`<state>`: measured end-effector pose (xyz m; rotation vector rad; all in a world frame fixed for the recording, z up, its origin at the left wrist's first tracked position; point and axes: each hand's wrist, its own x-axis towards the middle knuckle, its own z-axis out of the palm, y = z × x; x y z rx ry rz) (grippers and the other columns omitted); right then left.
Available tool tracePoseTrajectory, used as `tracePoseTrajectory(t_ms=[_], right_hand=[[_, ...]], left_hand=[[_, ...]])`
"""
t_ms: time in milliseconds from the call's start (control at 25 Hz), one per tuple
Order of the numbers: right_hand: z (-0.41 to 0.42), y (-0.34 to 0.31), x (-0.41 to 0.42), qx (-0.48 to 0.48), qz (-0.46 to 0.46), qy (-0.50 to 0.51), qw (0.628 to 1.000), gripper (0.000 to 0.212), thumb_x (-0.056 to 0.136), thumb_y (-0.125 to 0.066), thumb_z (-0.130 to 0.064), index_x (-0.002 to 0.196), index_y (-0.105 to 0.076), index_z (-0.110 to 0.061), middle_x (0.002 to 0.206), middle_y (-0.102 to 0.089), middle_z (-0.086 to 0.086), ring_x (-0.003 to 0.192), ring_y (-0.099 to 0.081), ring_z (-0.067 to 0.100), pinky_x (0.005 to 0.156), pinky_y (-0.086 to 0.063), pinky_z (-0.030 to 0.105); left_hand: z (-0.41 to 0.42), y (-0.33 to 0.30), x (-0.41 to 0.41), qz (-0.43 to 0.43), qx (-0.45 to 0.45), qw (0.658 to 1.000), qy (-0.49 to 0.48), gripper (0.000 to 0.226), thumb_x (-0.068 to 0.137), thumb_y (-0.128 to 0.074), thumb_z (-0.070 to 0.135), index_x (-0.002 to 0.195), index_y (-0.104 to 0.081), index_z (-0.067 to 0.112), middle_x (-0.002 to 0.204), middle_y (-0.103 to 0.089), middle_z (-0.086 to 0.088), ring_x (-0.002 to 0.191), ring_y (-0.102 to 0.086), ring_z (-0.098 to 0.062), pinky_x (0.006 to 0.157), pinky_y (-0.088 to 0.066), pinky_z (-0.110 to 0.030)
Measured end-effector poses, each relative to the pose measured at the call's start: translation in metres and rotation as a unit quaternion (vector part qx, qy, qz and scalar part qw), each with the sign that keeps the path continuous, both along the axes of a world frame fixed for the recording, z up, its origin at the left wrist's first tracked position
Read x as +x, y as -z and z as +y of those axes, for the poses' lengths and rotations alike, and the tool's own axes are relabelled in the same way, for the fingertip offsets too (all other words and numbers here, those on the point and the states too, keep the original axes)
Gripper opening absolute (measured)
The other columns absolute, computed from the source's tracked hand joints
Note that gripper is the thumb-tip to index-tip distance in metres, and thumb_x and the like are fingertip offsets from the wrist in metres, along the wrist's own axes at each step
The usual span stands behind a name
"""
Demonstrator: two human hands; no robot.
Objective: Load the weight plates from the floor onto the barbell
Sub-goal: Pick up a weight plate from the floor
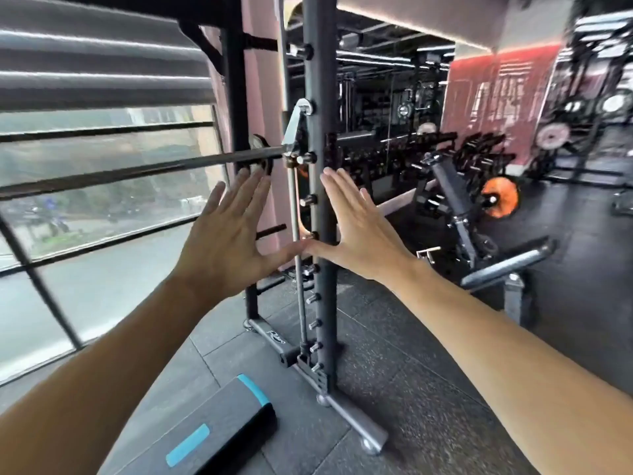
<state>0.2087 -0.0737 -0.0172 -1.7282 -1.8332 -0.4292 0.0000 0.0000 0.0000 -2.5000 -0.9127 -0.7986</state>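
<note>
Both hands are raised in front of the rack with fingers straight and spread, palms facing away and holding nothing; the left hand (226,231) and the right hand (359,228) touch at the thumb tips. Behind them the barbell (144,168) runs in from the left to the dark upright post (323,207) of the rack, at about fingertip height. A black step platform with blue markings (212,433) lies on the rubber floor (411,389) below. An orange weight plate (500,197) sits well apart at the right, near a bench (507,265).
</note>
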Motion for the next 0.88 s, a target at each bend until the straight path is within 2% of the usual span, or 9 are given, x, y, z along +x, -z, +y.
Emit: tracePoseTrajectory(t_ms=[120,240,360,600,880], right_hand=[[-0.014,0.014,0.068,-0.036,-0.046,0.043,0.997,0.117,0.080,-0.035,-0.087,0.160,0.004,-0.010,0.169,0.007,0.000,0.154,0.012,0.011,0.125,-0.009,0.052],[-0.031,0.023,0.148,-0.046,-0.071,0.074,0.994,0.116,0.080,-0.029,-0.088,0.159,0.002,-0.009,0.169,0.007,0.001,0.154,0.013,0.012,0.124,-0.010,0.052],[-0.052,0.029,0.225,-0.048,-0.086,0.105,0.990,0.113,0.083,-0.034,-0.083,0.159,0.003,-0.008,0.169,0.008,0.002,0.154,0.014,0.012,0.125,-0.008,0.051],[-0.067,0.058,0.334,-0.079,-0.068,0.145,0.984,0.114,0.083,-0.035,-0.082,0.159,0.005,-0.008,0.168,0.009,0.003,0.154,0.013,0.014,0.125,-0.009,0.051],[-0.015,0.108,0.422,-0.136,-0.027,0.152,0.979,0.116,0.078,-0.026,-0.088,0.159,0.006,-0.011,0.168,0.011,-0.001,0.153,0.016,0.012,0.124,-0.008,0.053]], left_hand=[[-0.005,0.012,0.076,0.029,0.011,0.999,0.034,0.112,0.081,-0.015,0.089,0.160,-0.008,0.010,0.168,0.000,-0.003,0.155,0.006,-0.017,0.126,-0.007,-0.043],[-0.011,0.022,0.163,0.034,0.010,0.998,0.059,0.116,0.079,-0.012,0.091,0.159,-0.011,0.008,0.168,-0.002,-0.005,0.155,0.002,-0.018,0.125,-0.011,-0.045],[-0.020,0.034,0.241,0.033,0.016,0.996,0.080,0.117,0.079,-0.011,0.092,0.159,-0.013,0.007,0.168,-0.005,-0.005,0.155,-0.001,-0.018,0.126,-0.009,-0.044],[-0.018,0.067,0.357,0.062,0.011,0.993,0.099,0.114,0.080,-0.013,0.091,0.159,-0.014,0.009,0.168,-0.006,-0.001,0.155,-0.001,-0.018,0.126,-0.006,-0.044],[0.044,0.103,0.448,0.101,0.001,0.989,0.104,0.116,0.079,-0.011,0.092,0.159,-0.011,0.008,0.168,-0.005,-0.003,0.155,-0.001,-0.021,0.126,-0.006,-0.046]])
